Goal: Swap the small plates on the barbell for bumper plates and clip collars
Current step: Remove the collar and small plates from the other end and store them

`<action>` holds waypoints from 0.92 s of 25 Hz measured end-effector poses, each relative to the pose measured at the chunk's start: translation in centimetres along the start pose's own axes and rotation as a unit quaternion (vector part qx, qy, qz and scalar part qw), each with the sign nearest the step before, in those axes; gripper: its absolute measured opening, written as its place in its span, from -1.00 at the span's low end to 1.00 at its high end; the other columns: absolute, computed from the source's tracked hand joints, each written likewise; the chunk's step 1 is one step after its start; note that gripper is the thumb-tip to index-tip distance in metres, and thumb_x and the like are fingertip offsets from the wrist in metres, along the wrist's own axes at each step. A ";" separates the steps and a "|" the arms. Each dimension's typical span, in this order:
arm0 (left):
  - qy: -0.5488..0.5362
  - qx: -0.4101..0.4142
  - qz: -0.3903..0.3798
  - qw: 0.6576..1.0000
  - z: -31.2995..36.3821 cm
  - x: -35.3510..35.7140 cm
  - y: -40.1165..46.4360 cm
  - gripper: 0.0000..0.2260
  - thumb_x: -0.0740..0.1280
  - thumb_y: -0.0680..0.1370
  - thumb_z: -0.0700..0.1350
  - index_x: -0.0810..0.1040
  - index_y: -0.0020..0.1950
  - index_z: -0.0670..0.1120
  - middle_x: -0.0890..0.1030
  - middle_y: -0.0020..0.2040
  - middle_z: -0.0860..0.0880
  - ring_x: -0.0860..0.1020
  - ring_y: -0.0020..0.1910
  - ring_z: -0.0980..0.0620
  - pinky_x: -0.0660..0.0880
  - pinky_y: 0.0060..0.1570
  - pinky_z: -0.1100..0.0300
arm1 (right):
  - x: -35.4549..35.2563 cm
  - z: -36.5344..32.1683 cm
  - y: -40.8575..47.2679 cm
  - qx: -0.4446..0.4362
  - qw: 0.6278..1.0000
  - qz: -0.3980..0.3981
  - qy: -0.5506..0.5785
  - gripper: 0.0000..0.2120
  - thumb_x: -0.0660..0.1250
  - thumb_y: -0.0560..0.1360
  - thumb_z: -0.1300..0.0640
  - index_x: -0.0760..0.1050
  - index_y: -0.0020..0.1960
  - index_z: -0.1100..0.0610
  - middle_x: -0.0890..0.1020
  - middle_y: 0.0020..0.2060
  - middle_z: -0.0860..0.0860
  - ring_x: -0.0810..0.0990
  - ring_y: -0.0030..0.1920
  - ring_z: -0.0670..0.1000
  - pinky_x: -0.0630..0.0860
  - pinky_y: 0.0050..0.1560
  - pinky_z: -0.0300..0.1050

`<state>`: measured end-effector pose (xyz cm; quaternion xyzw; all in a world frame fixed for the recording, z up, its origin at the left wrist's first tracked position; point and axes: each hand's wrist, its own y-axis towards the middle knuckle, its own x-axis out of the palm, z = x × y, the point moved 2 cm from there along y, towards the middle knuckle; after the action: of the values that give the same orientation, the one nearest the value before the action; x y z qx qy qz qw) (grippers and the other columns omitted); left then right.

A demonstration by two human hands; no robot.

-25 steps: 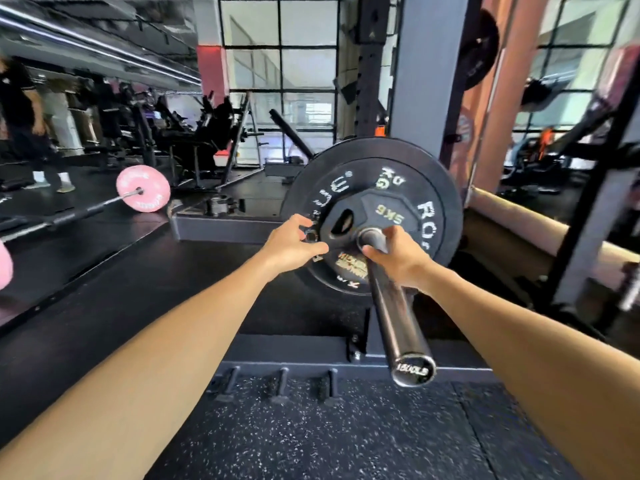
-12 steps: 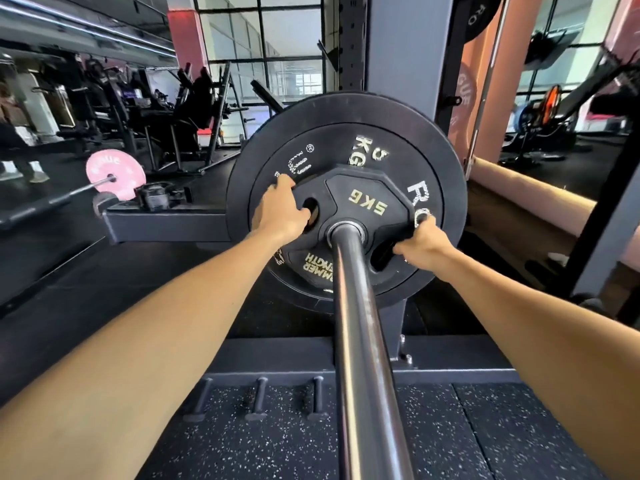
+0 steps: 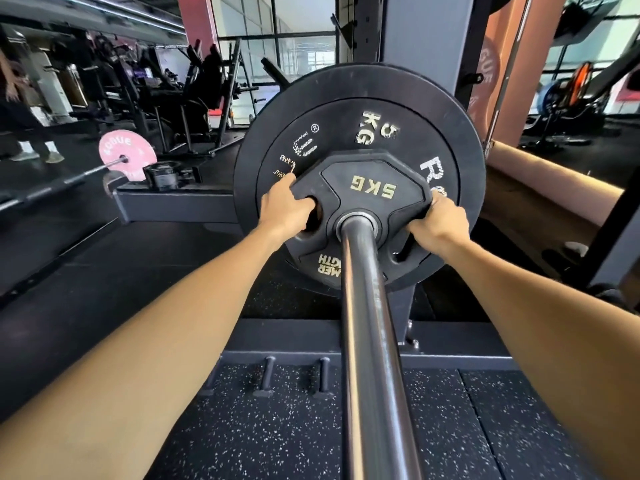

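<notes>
Black rubber 5 kg plate (image 3: 370,188), the small one w/ grip holes, is seen on the barbell sleeve (image 3: 372,341), lying flat against a larger black bumper plate (image 3: 346,98) behind it; both are carried on the same sleeve, near its inner end. The left hand (image 3: 285,209) is curled onto the small plate's left edge, w/ fingers hooked into the left grip hole. The right hand (image 3: 438,226) is curled over the plate's right edge, fingers wrapped behind the rim, so the plate is gripped from both sides. The steel sleeve runs toward the camera betw. the two forearms. A dark rack upright (image 3: 419,36) stands behind the plates. On the floor (image 3: 242,427), speckled rubber matting is laid below the sleeve, w/ short storage pegs (image 3: 268,375) at the platform's near edge. Far left, a pink plate (image 3: 126,154) is mounted on another bar, well apart. A dark collar-like item (image 3: 162,174) sits on the rack's base beam; exact type can't be told.
</notes>
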<state>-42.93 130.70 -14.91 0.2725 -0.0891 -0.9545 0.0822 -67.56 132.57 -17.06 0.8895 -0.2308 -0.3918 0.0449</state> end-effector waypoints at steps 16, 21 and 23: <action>-0.126 -0.018 -0.009 0.992 -1.4 -4.5 -17.8 -0.37 0.25 0.45 -0.26 0.28 0.54 -0.05 0.61 -0.30 -0.01 0.51 -0.48 0.09 0.48 -0.29 0.28 | -7.9 -0.8 -17.4 -0.075 0.995 -0.006 0.063 -0.62 0.24 0.38 0.41 0.51 0.15 0.14 0.63 0.10 0.14 0.55 0.16 0.20 0.52 0.14 0.05; -0.132 -0.003 -0.002 0.991 -1.6 -5.8 -22.3 -0.45 0.26 0.48 -0.28 0.34 0.49 -0.13 0.58 -0.35 -0.02 0.46 -0.55 0.12 0.43 -0.49 0.34 | -9.5 -0.4 -21.9 -0.071 0.997 0.007 0.044 -0.60 0.26 0.39 0.40 0.50 0.20 0.18 0.61 0.14 0.15 0.54 0.18 0.19 0.50 0.12 -0.03; -0.128 0.004 -0.001 0.992 -1.4 -6.3 -23.8 -0.44 0.25 0.47 -0.28 0.34 0.49 -0.13 0.58 -0.34 -0.04 0.45 -0.55 0.13 0.42 -0.49 0.34 | -10.1 0.0 -23.5 -0.072 0.996 0.005 0.048 -0.57 0.27 0.36 0.41 0.51 0.20 0.17 0.62 0.13 0.13 0.54 0.18 0.16 0.48 0.06 -0.10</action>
<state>-39.47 154.86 -18.04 0.1481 -0.1028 -0.9812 0.0682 -64.67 157.98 -16.34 0.9005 -0.2045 -0.3639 0.1219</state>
